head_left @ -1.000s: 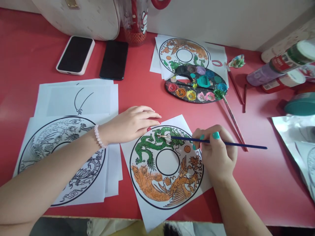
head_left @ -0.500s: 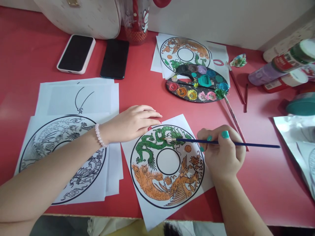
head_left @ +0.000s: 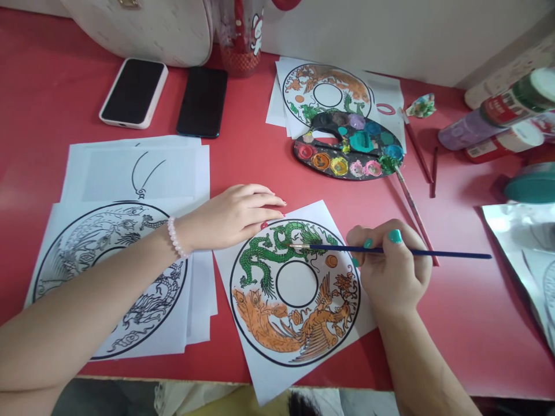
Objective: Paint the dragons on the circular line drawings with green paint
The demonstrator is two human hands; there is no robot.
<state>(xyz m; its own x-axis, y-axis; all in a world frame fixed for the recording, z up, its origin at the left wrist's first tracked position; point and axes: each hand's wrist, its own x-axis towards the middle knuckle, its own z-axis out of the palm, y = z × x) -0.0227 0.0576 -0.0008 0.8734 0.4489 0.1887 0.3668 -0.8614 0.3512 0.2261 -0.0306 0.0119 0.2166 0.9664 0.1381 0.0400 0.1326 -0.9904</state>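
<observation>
My right hand (head_left: 392, 266) pinches a thin blue paintbrush (head_left: 433, 253), whose tip rests on the green dragon of a round dragon-and-phoenix drawing (head_left: 295, 292) printed on a white sheet. The lower half of that drawing is painted orange. My left hand (head_left: 232, 215), with a pink bead bracelet at the wrist, lies flat with fingers stretched out on the sheet's upper left corner. A black palette (head_left: 347, 151) with several paint wells lies beyond the sheet, a second brush (head_left: 410, 202) leaning from its right end.
Uncoloured printed sheets (head_left: 117, 254) are stacked at the left. Two phones (head_left: 134, 91) lie at the back left beside a white bag (head_left: 147, 26). Another painted sheet (head_left: 327, 89) sits under the palette. Paint bottles (head_left: 494, 118) lie at the right, with foil (head_left: 520, 237) below them.
My right hand and the brush drew back to the right by a few centimetres, the tip sliding right along the green dragon. The left hand stayed put.
</observation>
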